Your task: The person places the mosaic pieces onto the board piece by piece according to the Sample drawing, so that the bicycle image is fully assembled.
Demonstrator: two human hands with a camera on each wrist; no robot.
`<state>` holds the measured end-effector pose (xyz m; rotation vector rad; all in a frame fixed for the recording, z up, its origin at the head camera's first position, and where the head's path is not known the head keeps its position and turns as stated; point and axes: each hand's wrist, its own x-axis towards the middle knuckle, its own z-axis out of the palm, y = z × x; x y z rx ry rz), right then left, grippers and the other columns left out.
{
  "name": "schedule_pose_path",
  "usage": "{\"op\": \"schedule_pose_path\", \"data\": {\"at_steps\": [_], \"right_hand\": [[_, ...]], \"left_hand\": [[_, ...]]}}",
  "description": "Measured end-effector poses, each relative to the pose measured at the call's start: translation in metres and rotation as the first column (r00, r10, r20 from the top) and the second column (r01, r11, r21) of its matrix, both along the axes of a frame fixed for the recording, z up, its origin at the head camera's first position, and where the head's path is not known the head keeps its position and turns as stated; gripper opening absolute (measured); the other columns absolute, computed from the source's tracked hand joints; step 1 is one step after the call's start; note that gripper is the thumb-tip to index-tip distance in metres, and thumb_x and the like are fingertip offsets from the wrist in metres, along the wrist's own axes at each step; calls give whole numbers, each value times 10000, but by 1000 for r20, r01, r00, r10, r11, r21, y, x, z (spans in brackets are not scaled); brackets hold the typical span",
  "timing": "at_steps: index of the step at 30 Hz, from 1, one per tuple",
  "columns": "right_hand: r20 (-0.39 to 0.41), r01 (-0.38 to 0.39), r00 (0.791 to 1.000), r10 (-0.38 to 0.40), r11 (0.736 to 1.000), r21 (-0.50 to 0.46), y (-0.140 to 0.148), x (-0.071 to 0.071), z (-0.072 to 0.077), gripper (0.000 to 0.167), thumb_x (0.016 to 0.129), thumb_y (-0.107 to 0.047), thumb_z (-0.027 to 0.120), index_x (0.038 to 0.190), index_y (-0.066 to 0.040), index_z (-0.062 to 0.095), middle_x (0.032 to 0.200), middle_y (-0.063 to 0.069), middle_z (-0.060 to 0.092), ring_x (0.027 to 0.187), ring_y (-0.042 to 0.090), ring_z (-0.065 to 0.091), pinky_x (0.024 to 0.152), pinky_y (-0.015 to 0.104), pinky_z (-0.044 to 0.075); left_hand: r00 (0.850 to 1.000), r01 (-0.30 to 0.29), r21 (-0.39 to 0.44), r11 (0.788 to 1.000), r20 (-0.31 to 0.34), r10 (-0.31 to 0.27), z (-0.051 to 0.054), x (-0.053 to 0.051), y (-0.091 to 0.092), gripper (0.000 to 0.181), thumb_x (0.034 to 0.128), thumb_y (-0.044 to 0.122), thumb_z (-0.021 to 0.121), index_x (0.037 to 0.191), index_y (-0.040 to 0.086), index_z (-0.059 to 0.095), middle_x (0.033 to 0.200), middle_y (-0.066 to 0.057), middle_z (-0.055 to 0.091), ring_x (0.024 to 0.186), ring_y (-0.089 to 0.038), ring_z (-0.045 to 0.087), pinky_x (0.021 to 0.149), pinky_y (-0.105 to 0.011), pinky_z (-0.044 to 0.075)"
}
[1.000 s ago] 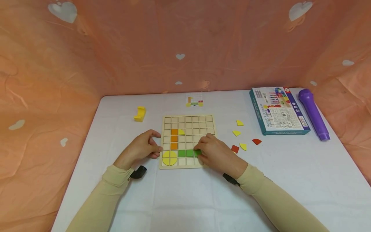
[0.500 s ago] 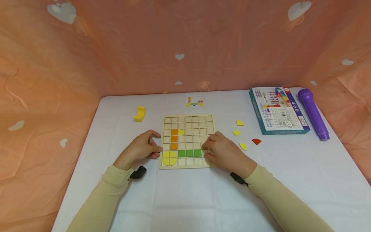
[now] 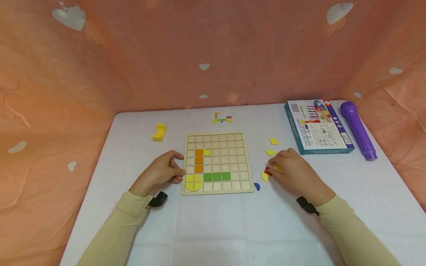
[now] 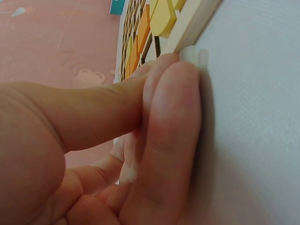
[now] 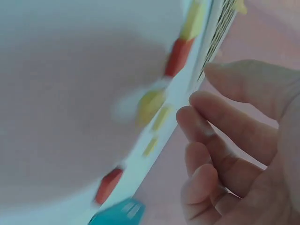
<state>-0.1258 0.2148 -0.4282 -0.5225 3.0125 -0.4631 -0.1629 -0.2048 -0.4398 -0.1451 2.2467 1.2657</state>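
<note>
A wooden grid board [image 3: 217, 192] lies on the table. On it are orange squares [image 3: 199, 160], a row of green squares [image 3: 217, 176], a yellow circle of quarter pieces [image 3: 194, 182] and a single yellow quarter piece [image 3: 207, 152]. My left hand [image 3: 159, 171] rests at the board's left edge; its fingertips touch that edge in the left wrist view. Over loose pieces right of the board hovers my right hand [image 3: 296, 175], fingers loosely bent, holding nothing in the right wrist view. By its fingertips are a red square [image 3: 267, 171] and a yellow quarter piece [image 3: 264, 177].
A blue half-circle [image 3: 257, 186] lies off the board's lower right corner. More yellow quarter pieces [image 3: 274, 141] lie farther back. A pattern card [image 3: 221, 117], a yellow holder [image 3: 159, 133], a game box [image 3: 319, 127] and a purple microphone-shaped object [image 3: 358, 131] stand around.
My right hand has left the board and moved right to the loose pieces. The blue half-circle and pieces beside it have come into view. My left hand stays put.
</note>
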Motion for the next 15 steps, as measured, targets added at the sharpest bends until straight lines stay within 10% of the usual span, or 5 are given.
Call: {"op": "schedule_pose_path", "data": {"at_steps": [15], "right_hand": [[-30, 116, 993, -115, 993, 31, 50, 4, -1, 219, 997, -202, 760, 1119, -27, 810, 1061, 139, 766, 1034, 331, 596, 908, 550, 592]], "left_hand": [[1000, 5, -1, 1000, -7, -5, 2, 1, 1, 563, 977, 43, 794, 1461, 36, 506, 967, -149, 662, 733, -162, 746, 701, -280, 674]]}}
